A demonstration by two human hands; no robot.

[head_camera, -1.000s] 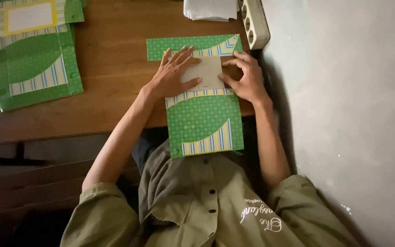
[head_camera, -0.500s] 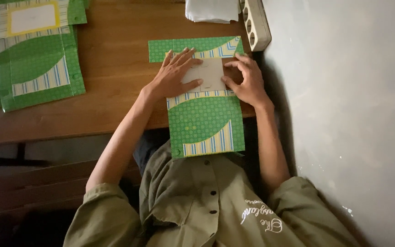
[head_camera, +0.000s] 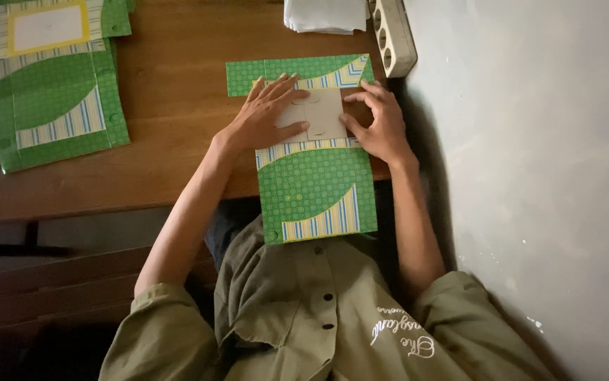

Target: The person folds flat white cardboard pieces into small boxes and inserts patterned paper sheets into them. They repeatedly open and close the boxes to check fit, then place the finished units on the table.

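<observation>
Right now the green patterned paper sheet [head_camera: 316, 190] lies flat at the near edge of the wooden table [head_camera: 170, 141], and its lower part hangs past that edge over your lap. At its middle a white flap [head_camera: 316, 114] is folded inward, between a striped band above it and another below it.

Your left hand [head_camera: 265, 116] lies flat and spread on the left part of the flap, palm down, with the fingers pressing on the paper rather than closing round anything. Your right hand [head_camera: 378, 121] rests on the right edge of the sheet, fingers bent, with the fingertips pressing down on the flap's right side; it does not grasp anything either.

Compared with a second ago, hardly anything differs: both hands stay where they were on the flap, and the sheet has not shifted on the table.

Further out, a stack of the same green sheets [head_camera: 47, 92] lies at the far left of the table, well apart from your hands; the top one shows a white panel framed in yellow. Some white paper [head_camera: 325, 14] lies at the table's far edge, just beside a pale power strip [head_camera: 392, 35] that stands against the grey wall [head_camera: 530, 141]. Nothing lies between your hands and the sheet.
</observation>
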